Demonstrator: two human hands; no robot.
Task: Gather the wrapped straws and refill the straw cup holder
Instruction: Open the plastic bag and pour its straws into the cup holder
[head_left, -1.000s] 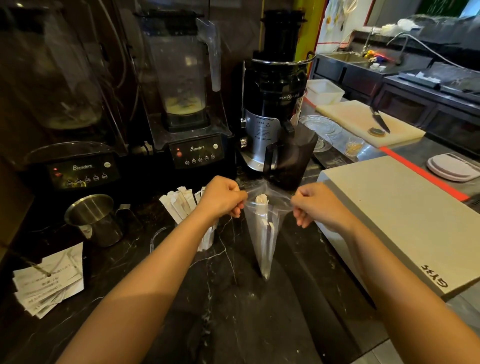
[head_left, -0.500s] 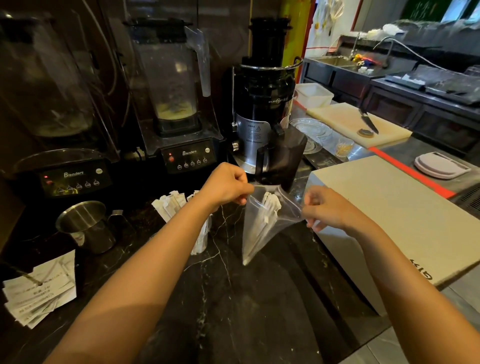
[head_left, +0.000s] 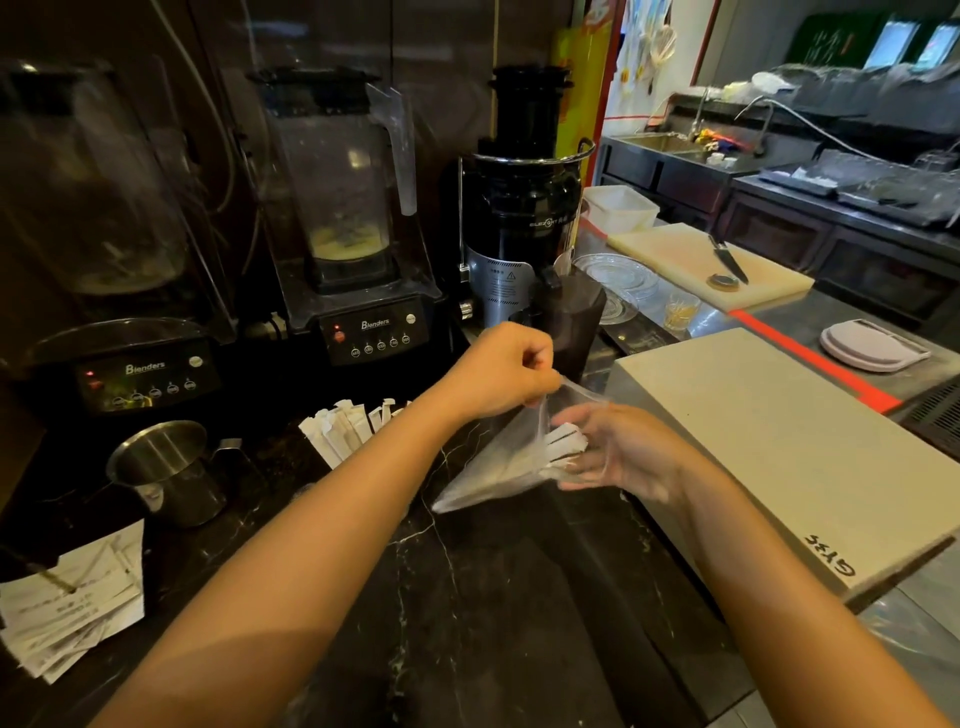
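A clear plastic bag (head_left: 498, 467) of white wrapped straws (head_left: 558, 447) lies tilted over the black marble counter, its mouth facing right. My left hand (head_left: 506, 371) pinches the bag's upper edge. My right hand (head_left: 618, 449) is at the open mouth, its fingers spread around the straw ends; I cannot tell whether it grips them. Behind my left forearm stands the straw cup holder (head_left: 348, 434), with several wrapped straws sticking up from it; the cup itself is mostly hidden by the arm.
Two blenders (head_left: 374, 327) and a black juicer (head_left: 524, 244) line the back. A steel pitcher (head_left: 166, 470) and paper slips (head_left: 72, 608) sit at left. A grey board (head_left: 769, 447) lies at right, with a cutting board and knife (head_left: 727, 257) beyond it.
The bag has tipped from hanging upright to slanting with its mouth to the right. My right hand let go of the bag's edge and moved to the straw ends at the mouth.
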